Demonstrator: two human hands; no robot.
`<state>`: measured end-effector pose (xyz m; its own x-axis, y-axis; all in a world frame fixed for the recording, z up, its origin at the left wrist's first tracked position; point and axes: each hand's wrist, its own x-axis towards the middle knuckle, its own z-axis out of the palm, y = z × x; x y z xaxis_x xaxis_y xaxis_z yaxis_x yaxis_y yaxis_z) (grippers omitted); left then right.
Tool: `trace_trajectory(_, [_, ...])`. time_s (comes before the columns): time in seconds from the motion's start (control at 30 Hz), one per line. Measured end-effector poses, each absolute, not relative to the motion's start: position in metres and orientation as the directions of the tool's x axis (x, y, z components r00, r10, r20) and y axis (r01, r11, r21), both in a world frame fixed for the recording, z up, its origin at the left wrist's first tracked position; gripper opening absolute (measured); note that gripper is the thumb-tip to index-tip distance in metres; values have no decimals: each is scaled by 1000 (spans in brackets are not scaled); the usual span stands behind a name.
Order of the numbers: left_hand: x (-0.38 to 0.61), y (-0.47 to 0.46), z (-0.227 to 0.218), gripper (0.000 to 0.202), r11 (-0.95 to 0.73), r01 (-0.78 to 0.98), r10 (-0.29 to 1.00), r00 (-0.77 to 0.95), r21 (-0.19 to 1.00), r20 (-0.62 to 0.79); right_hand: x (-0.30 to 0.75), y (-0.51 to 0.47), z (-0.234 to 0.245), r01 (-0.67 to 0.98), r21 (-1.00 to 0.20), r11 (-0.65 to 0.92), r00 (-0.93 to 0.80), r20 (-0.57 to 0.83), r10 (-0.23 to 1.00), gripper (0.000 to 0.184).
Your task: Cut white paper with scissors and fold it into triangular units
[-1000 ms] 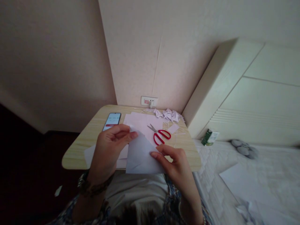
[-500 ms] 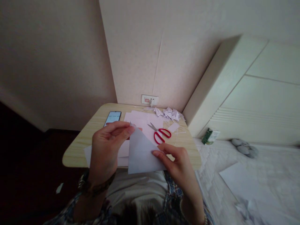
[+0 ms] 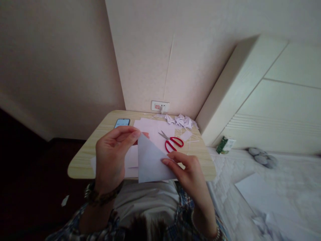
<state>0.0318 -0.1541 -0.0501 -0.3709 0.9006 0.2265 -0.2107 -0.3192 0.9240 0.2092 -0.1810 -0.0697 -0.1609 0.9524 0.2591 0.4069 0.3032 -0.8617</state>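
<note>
Between my hands is a sheet of white paper (image 3: 151, 164) with a slanting upper edge, held up over the table's near edge. My left hand (image 3: 114, 152) pinches its upper left corner between thumb and fingers. Lower down on the right, my right hand (image 3: 184, 169) grips the slanted edge near the right corner. Red-handled scissors (image 3: 172, 140) lie just beyond my right hand, blades pointing up and left. Flat white sheets (image 3: 145, 124) are spread on the table behind the held paper. A phone (image 3: 122, 123) lies past my left hand, partly covered by it.
The wooden table (image 3: 82, 164) stands against the wall below a socket (image 3: 160, 106). Folded white paper pieces (image 3: 184, 121) are heaped at its far right, with thin strips nearby. On the bed (image 3: 225, 180) are a green-and-white carton (image 3: 225, 145), a grey object (image 3: 262, 158) and loose paper (image 3: 260, 192).
My left hand has moved slightly up and left along with the paper's corner, covering more of the phone. The paper's top corner now looks sharper and straighter. My right hand keeps its grip.
</note>
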Motion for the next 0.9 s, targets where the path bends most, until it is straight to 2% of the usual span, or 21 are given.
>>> trace_trajectory(0.17, [30,-152,-49,23,-113,-137,992,-65,984,105,209,-176,-73,257,-939,229,134,269,954,31])
trace_trajectory(0.33, [34,-154,-47,10,-59,-43,993,95,997,63,214,-180,-75,84,-974,211,298,227,927,33])
trace_trajectory(0.5, [31,-159,-42,8,-89,-4,989,119,996,89,211,-183,-77,77,-973,220,353,232,906,36])
trace_trajectory(0.73, [26,-158,-37,14,-121,102,988,107,987,111,213,-183,-74,90,-979,181,262,198,944,36])
trace_trajectory(0.9, [24,-161,-41,2,-150,30,986,70,988,148,212,-185,-75,49,-974,219,329,223,918,36])
